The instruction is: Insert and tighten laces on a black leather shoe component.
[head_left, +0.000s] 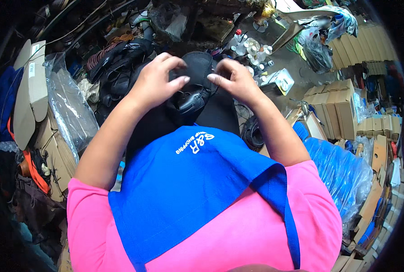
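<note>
A black shoe (195,84) rests on my dark-clad lap, with a smooth shiny part toward me and a duller, rounded part farther off. At its left side is my left hand (162,78), fingers bent and thumb apart from them, the thumb tip over the shoe's edge. My right hand (236,80) hovers by the opposite side, open in a loose curl with a gap between thumb and forefinger. Whether either hand touches the shoe is hard to tell. No tool shows in either hand.
A blue apron (179,181) covers my front. Black shoes or shoe parts (116,81) lie piled to the left, near a clear plastic sheet (72,104) and cardboard. Several bottles (254,50) stand on the floor ahead. Cardboard boxes (333,109) and a blue wrapped bundle (335,167) are at right.
</note>
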`<state>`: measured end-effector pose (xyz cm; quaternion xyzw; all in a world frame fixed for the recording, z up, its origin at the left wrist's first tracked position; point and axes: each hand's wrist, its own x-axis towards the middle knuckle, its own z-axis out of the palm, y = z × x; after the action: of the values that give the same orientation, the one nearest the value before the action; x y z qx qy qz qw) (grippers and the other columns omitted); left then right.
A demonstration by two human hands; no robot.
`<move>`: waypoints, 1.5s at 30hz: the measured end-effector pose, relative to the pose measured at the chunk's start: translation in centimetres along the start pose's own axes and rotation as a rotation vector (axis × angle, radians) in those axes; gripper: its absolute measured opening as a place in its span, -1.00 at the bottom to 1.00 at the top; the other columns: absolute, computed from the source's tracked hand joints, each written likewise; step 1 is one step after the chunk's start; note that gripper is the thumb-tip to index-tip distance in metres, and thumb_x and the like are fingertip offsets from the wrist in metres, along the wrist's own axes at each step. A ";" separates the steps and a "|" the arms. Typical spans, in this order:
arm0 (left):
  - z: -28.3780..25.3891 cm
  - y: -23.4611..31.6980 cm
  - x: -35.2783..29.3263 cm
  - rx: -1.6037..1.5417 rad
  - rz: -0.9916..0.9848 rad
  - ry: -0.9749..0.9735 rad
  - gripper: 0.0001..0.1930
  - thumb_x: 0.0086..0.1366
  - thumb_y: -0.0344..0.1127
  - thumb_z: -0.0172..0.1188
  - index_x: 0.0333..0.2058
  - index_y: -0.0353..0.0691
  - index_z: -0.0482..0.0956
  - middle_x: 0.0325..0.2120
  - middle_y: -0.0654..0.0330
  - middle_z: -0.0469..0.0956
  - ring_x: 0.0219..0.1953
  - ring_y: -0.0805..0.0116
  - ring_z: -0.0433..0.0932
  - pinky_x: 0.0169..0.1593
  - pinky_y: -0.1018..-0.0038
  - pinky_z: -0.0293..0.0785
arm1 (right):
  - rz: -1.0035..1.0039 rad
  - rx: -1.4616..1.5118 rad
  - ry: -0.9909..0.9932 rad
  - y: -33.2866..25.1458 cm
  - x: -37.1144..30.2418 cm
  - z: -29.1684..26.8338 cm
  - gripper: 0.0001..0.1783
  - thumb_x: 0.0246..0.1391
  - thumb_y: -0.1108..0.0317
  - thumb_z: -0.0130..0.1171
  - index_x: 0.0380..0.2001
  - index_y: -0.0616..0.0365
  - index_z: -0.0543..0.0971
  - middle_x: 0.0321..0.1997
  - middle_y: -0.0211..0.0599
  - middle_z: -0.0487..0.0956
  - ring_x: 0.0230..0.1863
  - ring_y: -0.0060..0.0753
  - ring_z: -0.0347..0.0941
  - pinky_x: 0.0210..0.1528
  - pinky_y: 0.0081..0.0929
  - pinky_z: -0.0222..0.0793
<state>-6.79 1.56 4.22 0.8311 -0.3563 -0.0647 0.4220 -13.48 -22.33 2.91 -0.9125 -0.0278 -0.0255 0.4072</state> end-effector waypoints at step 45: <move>-6.4 -3.0 -3.3 0.189 -0.287 -0.044 -0.86 0.20 -0.38 0.16 -0.33 -0.30 0.45 -0.48 -0.07 0.51 -0.36 -0.02 0.54 -0.27 0.27 0.43 | 0.191 -0.194 -0.097 -0.5 1.6 0.5 -0.38 -0.02 0.13 0.30 0.07 0.14 0.37 -0.19 -0.06 0.53 -0.15 -0.24 0.47 -0.08 -0.37 0.37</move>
<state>-4.97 9.06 5.43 0.9078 -0.2479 -0.1088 0.3204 -11.87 -21.57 3.03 -0.9463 0.0422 0.0550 0.3156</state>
